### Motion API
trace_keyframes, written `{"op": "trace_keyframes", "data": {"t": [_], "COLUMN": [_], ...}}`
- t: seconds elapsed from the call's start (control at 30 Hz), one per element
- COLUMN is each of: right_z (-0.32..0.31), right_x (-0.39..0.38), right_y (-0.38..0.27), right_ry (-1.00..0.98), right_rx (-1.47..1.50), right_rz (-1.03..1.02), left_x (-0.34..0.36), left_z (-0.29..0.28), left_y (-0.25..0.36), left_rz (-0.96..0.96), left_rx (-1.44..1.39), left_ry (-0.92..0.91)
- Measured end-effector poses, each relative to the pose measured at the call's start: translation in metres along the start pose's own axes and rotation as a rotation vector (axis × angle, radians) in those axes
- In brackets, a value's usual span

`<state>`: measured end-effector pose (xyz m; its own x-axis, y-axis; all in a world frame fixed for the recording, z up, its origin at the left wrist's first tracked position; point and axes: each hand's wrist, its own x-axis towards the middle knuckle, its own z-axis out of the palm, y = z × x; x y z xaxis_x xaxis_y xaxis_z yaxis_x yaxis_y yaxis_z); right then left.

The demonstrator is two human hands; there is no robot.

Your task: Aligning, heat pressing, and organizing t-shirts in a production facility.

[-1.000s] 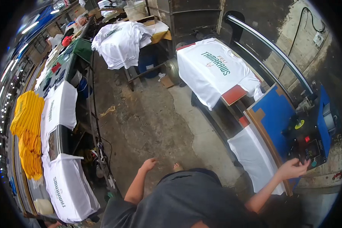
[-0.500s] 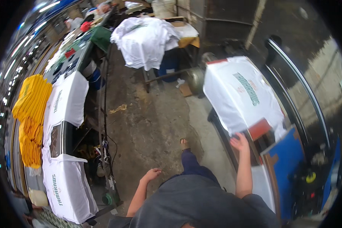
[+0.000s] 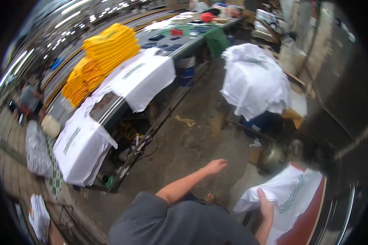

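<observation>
A white T-shirt [image 3: 292, 192] with a green print lies on a red-topped board [image 3: 310, 220] at the lower right. My right hand [image 3: 265, 203] grips its left part, thumb on top and the other fingers hidden under the cloth. The fabric there is lifted and folded. My left hand [image 3: 216, 165] hangs over the floor in front of my body, fingers loosely extended, nothing visible in it. Beyond the board, a heap of white T-shirts [image 3: 255, 79] rests on a stand.
On the left, a long table [image 3: 110, 112] carries printed white shirts [image 3: 84, 149] and a stack of yellow garments [image 3: 106, 51]. A round metal tank [image 3: 272, 157] stands near the red board. Another person [image 3: 30, 98] is at the far left; a bare limb [image 3: 56, 235] shows below.
My view has swung left. My right hand has taken hold of the T-shirt and raised part of it, baring more red board. My left hand has moved forward and right.
</observation>
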<state>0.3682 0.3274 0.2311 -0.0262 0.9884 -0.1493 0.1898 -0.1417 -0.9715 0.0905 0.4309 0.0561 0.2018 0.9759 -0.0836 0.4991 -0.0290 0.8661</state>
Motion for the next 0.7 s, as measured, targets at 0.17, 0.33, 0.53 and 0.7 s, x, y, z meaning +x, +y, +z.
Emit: {"op": "trace_keyframes", "data": {"t": [0.17, 0.33, 0.53, 0.7], "right_z": [0.061, 0.106, 0.184, 0.263], "right_x": [0.067, 0.150, 0.246, 0.326], "right_y": [-0.095, -0.119, -0.149, -0.211], "right_ry": [-0.472, -0.545, -0.571, -0.476], "right_rx": [0.154, 0.443, 0.453, 0.589], "right_rz": [-0.222, -0.406, -0.256, -0.149], "left_x": [0.030, 0.028, -0.002, 0.019], "left_z": [0.020, 0.010, -0.099, -0.243], "left_y": [0.007, -0.006, -0.095, -0.124], "left_rz": [-0.220, -0.199, -0.305, -0.182], "left_rx": [-0.227, -0.274, -0.460, -0.612], "left_ry": [-0.326, -0.604, -0.578, -0.279]}}
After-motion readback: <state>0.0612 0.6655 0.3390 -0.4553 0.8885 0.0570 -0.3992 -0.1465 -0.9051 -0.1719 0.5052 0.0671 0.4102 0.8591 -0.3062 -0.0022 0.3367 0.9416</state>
